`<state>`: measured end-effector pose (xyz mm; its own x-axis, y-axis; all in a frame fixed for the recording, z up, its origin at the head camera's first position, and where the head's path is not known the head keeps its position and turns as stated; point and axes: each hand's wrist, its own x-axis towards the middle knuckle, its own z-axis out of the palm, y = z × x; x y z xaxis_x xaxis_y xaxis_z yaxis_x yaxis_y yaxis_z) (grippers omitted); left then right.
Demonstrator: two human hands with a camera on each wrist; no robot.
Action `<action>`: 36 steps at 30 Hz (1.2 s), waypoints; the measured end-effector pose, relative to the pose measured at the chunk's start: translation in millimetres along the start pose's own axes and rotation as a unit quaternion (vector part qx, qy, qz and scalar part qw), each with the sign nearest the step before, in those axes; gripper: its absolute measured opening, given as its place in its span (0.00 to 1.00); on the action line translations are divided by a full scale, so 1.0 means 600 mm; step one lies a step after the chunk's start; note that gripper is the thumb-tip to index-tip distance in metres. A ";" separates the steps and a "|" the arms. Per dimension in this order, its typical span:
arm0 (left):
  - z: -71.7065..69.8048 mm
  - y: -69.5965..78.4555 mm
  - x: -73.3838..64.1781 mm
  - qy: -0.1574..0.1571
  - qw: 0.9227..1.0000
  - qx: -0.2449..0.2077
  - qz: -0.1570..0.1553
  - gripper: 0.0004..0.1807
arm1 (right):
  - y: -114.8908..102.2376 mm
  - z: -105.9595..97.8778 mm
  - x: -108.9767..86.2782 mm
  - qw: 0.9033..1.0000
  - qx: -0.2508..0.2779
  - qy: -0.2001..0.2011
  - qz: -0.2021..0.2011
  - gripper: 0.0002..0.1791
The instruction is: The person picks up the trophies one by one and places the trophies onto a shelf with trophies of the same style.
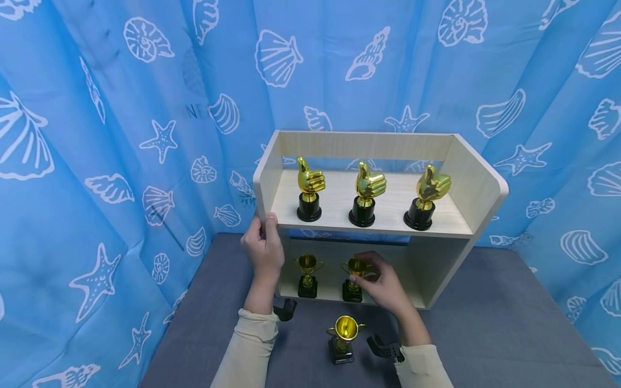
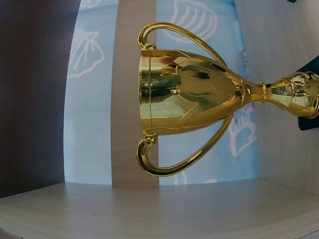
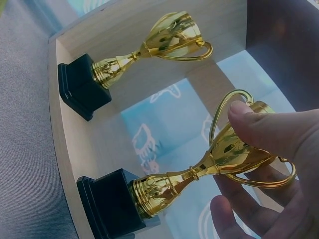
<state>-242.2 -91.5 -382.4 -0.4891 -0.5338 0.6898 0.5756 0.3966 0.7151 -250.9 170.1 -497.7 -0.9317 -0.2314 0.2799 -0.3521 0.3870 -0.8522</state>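
My left hand (image 1: 264, 250) grips the left side panel of a pale wooden two-tier shelf (image 1: 439, 234), at the height of its middle board. On the lower tier my right hand (image 1: 385, 285) holds a gold trophy cup (image 3: 159, 191) with a black square base, thumb at the rim and one handle, other fingers behind the bowl. The cup's base is at the tier's front edge. To its left stands a matching trophy cup (image 1: 308, 269), which fills the left wrist view. A third trophy cup (image 1: 343, 337) stands on the dark cloth in front of the shelf, between my forearms.
Three gold thumbs-up trophies (image 1: 371, 188) with round black bases stand in a row on the upper tier. Grey-blue cloth (image 1: 509, 323) covers the table. A blue curtain (image 1: 335, 32) with white shell prints hangs behind and along both sides.
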 end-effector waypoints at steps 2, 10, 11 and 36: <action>0.000 0.000 0.000 -0.002 1.000 0.001 0.000 0.15 | 0.001 0.000 0.001 1.000 0.001 0.001 -0.004 0.26; -0.002 0.004 0.000 -0.004 1.000 0.002 -0.008 0.15 | 0.003 0.002 0.002 1.000 0.001 -0.001 -0.005 0.26; -0.002 0.004 0.000 -0.004 1.000 0.001 -0.009 0.15 | 0.003 0.002 0.002 1.000 0.000 -0.001 -0.005 0.26; -0.004 0.004 0.000 -0.013 1.000 -0.001 -0.010 0.14 | 0.004 0.004 0.000 1.000 0.010 -0.003 -0.001 0.27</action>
<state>-239.1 -92.4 -380.9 -0.5182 -0.5216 0.6778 0.5665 0.3844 0.7289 -251.6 169.2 -500.9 -0.9307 -0.2370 0.2786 -0.3515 0.3689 -0.8604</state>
